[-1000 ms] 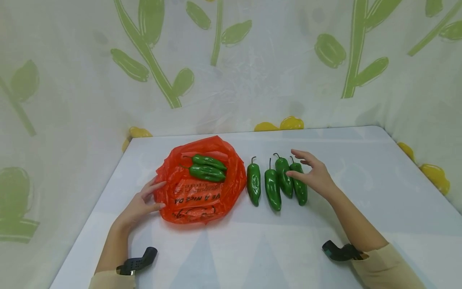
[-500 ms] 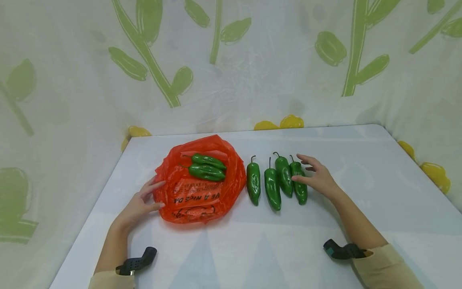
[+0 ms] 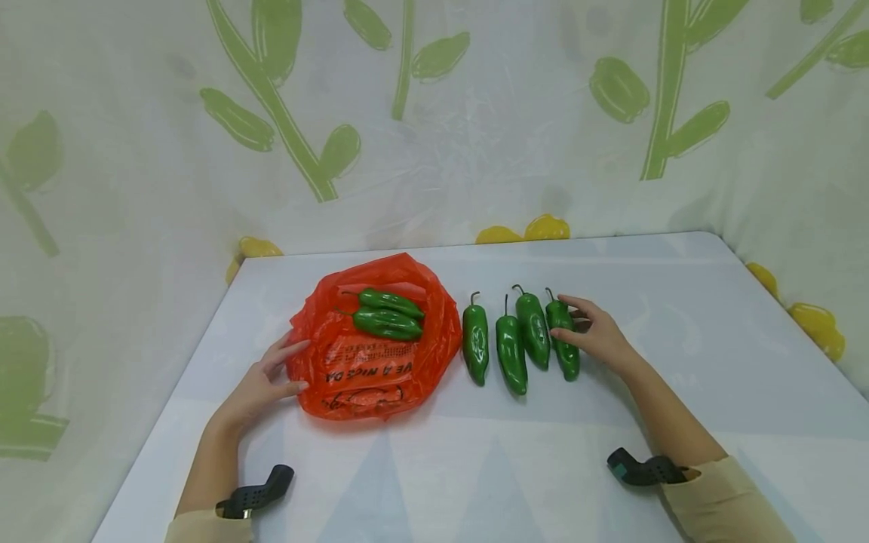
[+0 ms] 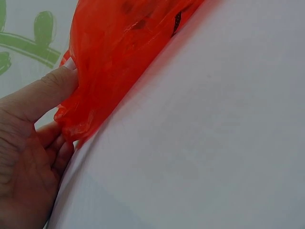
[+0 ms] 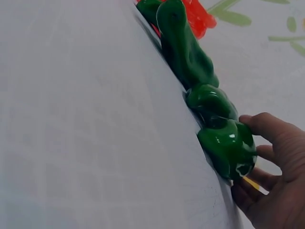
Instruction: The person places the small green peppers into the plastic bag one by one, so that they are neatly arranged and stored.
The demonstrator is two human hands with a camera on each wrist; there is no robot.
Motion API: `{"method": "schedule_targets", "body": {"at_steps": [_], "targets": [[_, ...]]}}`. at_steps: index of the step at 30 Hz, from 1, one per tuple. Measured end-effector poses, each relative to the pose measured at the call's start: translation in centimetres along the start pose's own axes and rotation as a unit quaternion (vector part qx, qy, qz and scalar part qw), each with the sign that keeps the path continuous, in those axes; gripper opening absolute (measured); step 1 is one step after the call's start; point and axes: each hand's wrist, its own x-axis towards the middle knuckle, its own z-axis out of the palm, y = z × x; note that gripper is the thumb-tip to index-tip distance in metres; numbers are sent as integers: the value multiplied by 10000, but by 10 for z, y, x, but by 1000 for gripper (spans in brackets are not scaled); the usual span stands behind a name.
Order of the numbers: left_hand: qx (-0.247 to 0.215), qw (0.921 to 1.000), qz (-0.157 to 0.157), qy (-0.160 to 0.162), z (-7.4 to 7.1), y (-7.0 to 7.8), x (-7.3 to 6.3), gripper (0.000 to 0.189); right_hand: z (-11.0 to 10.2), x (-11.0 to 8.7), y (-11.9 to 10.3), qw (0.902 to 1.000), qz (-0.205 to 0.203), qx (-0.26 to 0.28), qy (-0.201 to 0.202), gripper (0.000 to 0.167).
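Note:
An orange-red plastic bag [image 3: 370, 385] lies with its mouth wide, two green peppers [image 3: 387, 324] inside. My left hand [image 3: 254, 388] holds the bag's left side, thumb and fingers spread around its gathered edge; the left wrist view shows the thumb [image 4: 52, 90] against the film. To the bag's right, several glossy green peppers stand in a row, stems pointing away. With thumb on one side and fingers on the other, my right hand [image 3: 600, 335] grips the rightmost green pepper [image 3: 566, 362]. In the right wrist view that pepper [image 5: 224, 148] sits between thumb and fingers, close against its neighbour.
Left of the gripped pepper lie a green pepper [image 3: 532, 324], another green pepper [image 3: 511, 362] and a third green pepper [image 3: 475, 347] beside the bag. The white table [image 3: 441, 483] ends at a patterned curtain [image 3: 509, 136]. A black wrist camera [image 3: 645, 469] sits on each wrist.
My right hand has moved slightly right and down, then closed round the rightmost pepper, which has shifted a little. My left hand and the bag stay put.

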Motion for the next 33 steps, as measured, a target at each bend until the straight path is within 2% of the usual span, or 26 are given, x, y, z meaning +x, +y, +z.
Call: {"method": "schedule_targets", "body": {"at_steps": [6,12,16,26,33], "targets": [[-34,10000,40,15,0,0,0,75,-1,1,1,9998,153,121,33,65],[-45,10000,26,8,0,0,-2,75,7,1,2,9992,-4,-185,348,60],[-23,10000,57,5,0,0,-3,75,9,0,1,9982,36,-337,496,60],[-3,10000,53,8,1,1,-2,75,7,1,1,9966,390,-333,647,68],[29,10000,82,16,1,0,0,75,4,-1,-3,9962,332,-181,785,63]]}}
